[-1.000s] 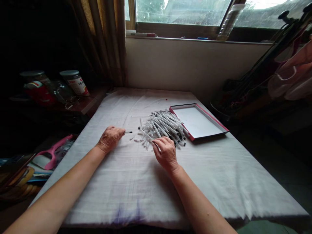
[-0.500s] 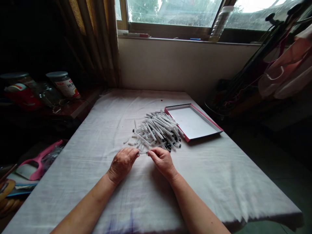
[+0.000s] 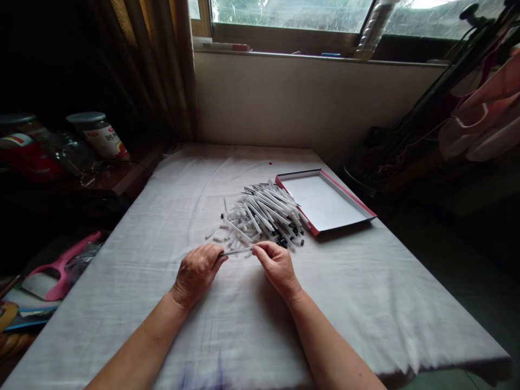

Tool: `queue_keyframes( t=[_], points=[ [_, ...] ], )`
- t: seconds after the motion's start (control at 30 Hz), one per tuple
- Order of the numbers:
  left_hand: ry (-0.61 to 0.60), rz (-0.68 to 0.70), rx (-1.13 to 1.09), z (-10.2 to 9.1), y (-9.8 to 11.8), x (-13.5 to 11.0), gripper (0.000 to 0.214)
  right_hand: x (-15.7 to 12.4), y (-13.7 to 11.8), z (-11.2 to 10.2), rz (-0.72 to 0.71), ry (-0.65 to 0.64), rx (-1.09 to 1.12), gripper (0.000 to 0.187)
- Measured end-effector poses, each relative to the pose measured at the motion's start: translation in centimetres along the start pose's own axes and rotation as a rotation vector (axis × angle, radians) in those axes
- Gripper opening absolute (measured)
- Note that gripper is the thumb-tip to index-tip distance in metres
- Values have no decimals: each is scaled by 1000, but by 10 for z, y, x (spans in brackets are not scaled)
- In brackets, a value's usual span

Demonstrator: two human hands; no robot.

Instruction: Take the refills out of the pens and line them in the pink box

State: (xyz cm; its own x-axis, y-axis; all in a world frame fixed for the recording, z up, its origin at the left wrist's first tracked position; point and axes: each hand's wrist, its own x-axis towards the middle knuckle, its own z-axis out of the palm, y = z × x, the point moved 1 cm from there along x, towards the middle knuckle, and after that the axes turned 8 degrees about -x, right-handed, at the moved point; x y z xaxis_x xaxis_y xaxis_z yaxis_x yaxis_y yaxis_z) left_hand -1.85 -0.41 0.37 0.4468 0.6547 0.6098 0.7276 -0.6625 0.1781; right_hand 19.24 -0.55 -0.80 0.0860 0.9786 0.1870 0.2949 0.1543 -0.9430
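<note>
Pinching one end of a thin stick [image 3: 239, 251] with the left hand [image 3: 197, 271], and the other end with the right hand [image 3: 278, 268], tight on both sides. Holding it up just on the near side of a messy pile of tubes and black bits [image 3: 266, 211], over the cloth-covered counter [image 3: 142, 244]. Right beside the pile, a flat tray [image 3: 333, 203] with red edges. Far off to the left, on a jar [image 3: 97, 132], dark writing on a white label [image 3: 109, 142], too small to read.
</note>
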Motion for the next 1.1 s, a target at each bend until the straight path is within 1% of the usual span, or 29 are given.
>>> queue_keyframes(
  t=[0.13,0.23,0.33,0.4,0.53,0.67,0.8,0.97,1.1],
  points=[
    [-49,2,5,-1,-2,-1,30,1,2,2,46,-7,107,21],
    [-45,-21,-47,1,-3,-3,29,1,2,1,64,15,103,21],
    [-38,-39,-53,2,-4,-3,27,1,3,0,76,29,92,21],
    [-52,-49,-42,0,-4,-2,26,1,3,0,72,27,102,21],
    [-96,-60,-48,0,-4,-2,33,2,3,1,60,22,123,21],
    [-54,-37,-104,2,-5,-5,30,2,2,1,67,39,114,22],
    [-44,-56,-73,2,-4,-4,22,2,1,0,70,40,108,22],
    [-90,-71,-119,1,-5,-4,27,2,2,0,76,30,126,21],
    [-61,-58,-157,4,-4,-5,28,2,3,1,81,39,125,22]
  ],
)
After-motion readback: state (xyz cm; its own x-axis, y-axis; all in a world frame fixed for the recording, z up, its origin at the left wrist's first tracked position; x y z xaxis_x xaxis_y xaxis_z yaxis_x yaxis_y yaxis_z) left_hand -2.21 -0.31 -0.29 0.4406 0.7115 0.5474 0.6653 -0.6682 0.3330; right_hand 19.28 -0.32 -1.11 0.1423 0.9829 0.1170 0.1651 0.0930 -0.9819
